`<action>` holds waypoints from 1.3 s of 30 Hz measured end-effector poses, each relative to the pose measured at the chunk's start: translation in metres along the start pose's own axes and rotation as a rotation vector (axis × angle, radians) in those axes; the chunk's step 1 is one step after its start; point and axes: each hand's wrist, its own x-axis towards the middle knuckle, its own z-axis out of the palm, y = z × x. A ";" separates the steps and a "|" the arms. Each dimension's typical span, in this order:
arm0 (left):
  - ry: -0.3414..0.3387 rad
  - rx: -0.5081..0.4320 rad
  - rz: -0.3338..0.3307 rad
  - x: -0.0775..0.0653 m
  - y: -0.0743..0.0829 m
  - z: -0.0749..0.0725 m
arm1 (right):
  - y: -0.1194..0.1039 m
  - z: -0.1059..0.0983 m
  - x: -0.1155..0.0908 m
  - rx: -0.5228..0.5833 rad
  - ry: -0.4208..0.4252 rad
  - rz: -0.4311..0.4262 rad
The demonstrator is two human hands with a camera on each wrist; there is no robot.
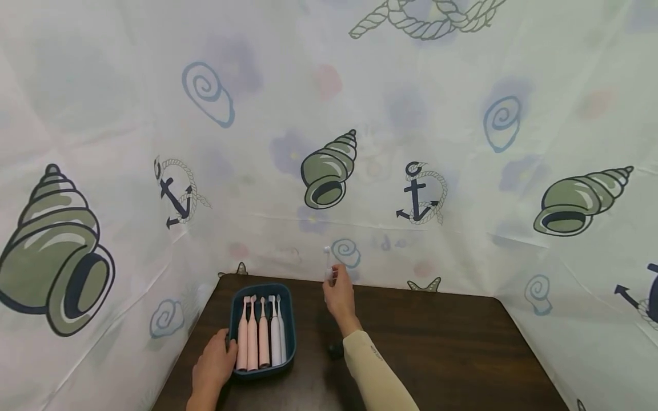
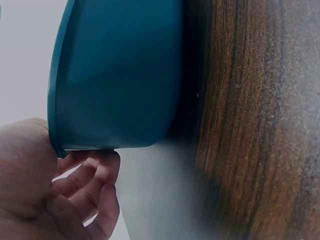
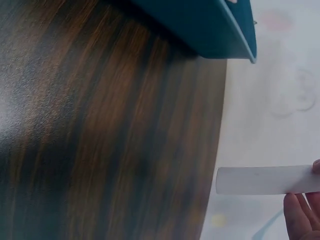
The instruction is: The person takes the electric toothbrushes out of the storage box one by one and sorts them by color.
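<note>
One slim white cylinder-handled toothbrush (image 3: 255, 181) stands roughly upright in the pinch of a person's right hand (image 1: 340, 297), brush head above the fingertips, handle base jutting below them, apart from the dark wood-grain table (image 1: 437, 331). Left of that grip, the left hand (image 1: 215, 361) clasps the rim of a rounded teal plastic bin (image 1: 292, 319) (three pink toothbrushes (image 1: 252, 342) and two pale ones (image 1: 276, 342) lie inside).

The right sleeve (image 1: 382, 374) is pale cream, long and plain, with a small dark marking (image 1: 377, 353) near its cuff (image 1: 353, 341); the left wrist (image 1: 203, 396) is bare
</note>
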 end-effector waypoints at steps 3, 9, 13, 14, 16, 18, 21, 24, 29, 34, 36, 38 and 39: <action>-0.012 0.015 -0.006 -0.001 -0.002 0.001 | 0.006 0.001 -0.002 -0.003 0.001 0.003; -0.001 -0.006 0.003 0.000 -0.002 0.000 | 0.014 0.003 0.000 -0.001 0.033 -0.001; 0.009 -0.014 0.007 0.002 -0.003 0.001 | 0.020 0.005 0.003 0.000 0.054 0.007; 0.010 -0.014 0.004 0.002 -0.004 0.001 | 0.021 0.006 0.003 0.001 0.048 0.014; 0.008 -0.016 -0.010 0.001 -0.006 0.000 | 0.022 0.008 0.003 0.003 0.025 0.029; 0.004 -0.021 -0.024 -0.001 -0.008 0.000 | 0.023 0.010 0.002 0.015 -0.004 0.046; -0.001 -0.033 -0.023 -0.001 -0.007 0.000 | 0.024 0.012 0.003 0.042 -0.017 0.052; 0.000 -0.035 -0.012 0.001 -0.004 0.001 | 0.026 0.011 0.006 0.058 -0.008 0.062; 0.000 -0.040 -0.008 0.003 -0.005 0.003 | 0.029 0.011 0.007 0.076 -0.009 0.072; -0.007 -0.042 -0.019 0.003 -0.004 0.002 | 0.029 0.012 0.007 0.069 -0.006 0.065; -0.008 -0.043 -0.021 0.003 -0.004 0.002 | 0.030 0.013 0.007 0.055 -0.006 0.068; -0.008 -0.044 -0.023 0.004 -0.004 0.002 | 0.032 0.013 0.007 0.043 -0.010 0.076; -0.007 -0.044 -0.023 0.004 -0.004 0.002 | 0.033 0.013 0.007 0.040 -0.012 0.079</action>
